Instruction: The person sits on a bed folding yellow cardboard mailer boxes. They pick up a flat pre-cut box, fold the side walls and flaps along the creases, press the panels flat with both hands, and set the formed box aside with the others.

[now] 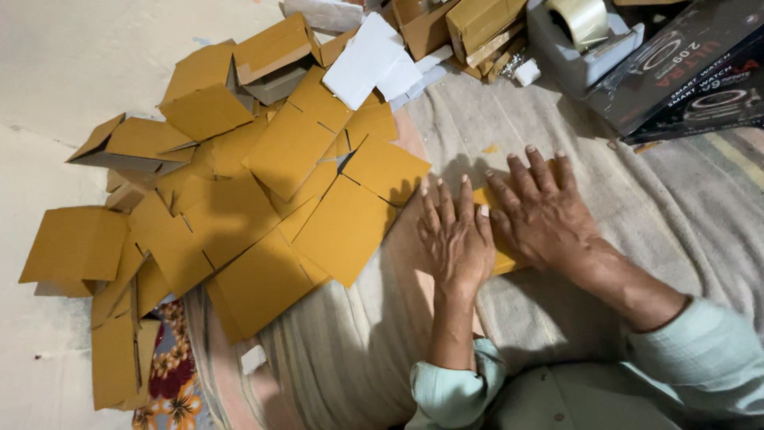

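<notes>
- We worked low on the floor, over a pale striped cloth spread across a cushion-like mound; bare pale floor lay to the left, and a patch of flowered fabric showed under the cloth's edge.
- Our left hand lay palm down on the cloth, its fingers straight and held close together, pressing rather than gripping anything.
- Our right hand lay just beside it, also flat, its fingers slightly spread, with its heel on a flat yellow cardboard piece.
- That cardboard piece sat under and between both hands, mostly hidden; only a strip near the fingertips and a corner beside the right wrist showed. We judged the two flat palms were there to hold it down and smooth it against the soft cloth.
- A big loose heap of flat yellow-brown carton blanks lay just left of our left hand, overlapping one another and spilling off the cloth onto the floor, seemingly kept within easy reach.
- Several folded-up cartons sat farther back on the same side.
- White foam pieces rested on the heap's far edge.
- A grey tape dispenser with a roll of clear tape stood at the upper right, beside dark printed product boxes, well apart from both hands.
</notes>
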`<action>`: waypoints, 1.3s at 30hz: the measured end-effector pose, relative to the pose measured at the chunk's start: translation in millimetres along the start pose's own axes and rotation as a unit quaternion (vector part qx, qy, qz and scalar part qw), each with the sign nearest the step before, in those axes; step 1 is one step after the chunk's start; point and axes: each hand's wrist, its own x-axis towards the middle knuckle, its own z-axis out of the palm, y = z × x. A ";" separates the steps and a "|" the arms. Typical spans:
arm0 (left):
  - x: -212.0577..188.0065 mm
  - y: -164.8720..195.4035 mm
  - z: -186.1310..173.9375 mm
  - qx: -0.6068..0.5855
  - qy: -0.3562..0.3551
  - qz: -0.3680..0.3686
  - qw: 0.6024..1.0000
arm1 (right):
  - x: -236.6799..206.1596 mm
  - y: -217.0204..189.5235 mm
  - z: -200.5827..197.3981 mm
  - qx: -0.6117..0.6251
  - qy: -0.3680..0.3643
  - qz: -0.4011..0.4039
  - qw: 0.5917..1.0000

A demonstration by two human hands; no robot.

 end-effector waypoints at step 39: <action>9.5 -17.1 -0.2 0.028 0.066 0.113 0.991 | 17.7 -7.7 -16.4 0.131 0.206 -0.142 0.959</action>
